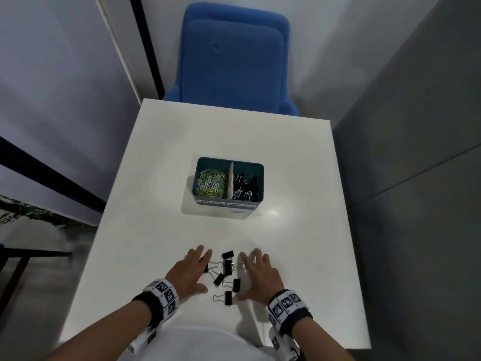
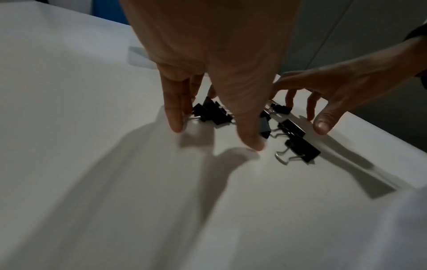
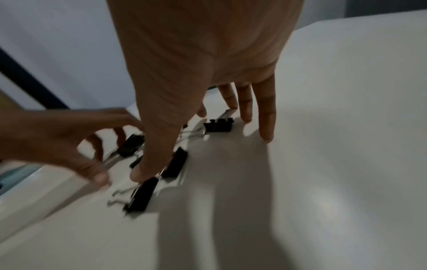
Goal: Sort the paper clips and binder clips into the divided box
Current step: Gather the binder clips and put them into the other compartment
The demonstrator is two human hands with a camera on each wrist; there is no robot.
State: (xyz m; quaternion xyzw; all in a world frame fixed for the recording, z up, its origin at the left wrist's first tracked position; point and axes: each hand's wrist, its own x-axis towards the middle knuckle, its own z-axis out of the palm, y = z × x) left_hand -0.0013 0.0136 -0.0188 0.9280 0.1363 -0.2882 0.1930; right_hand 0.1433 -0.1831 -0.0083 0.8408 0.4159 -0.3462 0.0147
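Observation:
A teal divided box (image 1: 197, 178) stands mid-table, with coloured paper clips (image 1: 211, 184) in its left compartment and black binder clips (image 1: 244, 187) in its right. Several loose black binder clips (image 1: 227, 267) lie in a small cluster near the table's front edge. My left hand (image 1: 194, 272) is on the cluster's left side and my right hand (image 1: 257, 276) on its right, both with fingers spread and holding nothing. In the left wrist view, straight fingertips (image 2: 175, 126) touch the table beside the binder clips (image 2: 301, 150). In the right wrist view, my right thumb (image 3: 141, 173) touches a binder clip (image 3: 141, 195).
The white table (image 1: 299, 178) has a blue chair (image 1: 234, 61) behind its far edge. Grey panels stand close on the right and pale walls on the left. My white shirt (image 1: 197, 342) meets the table's near edge.

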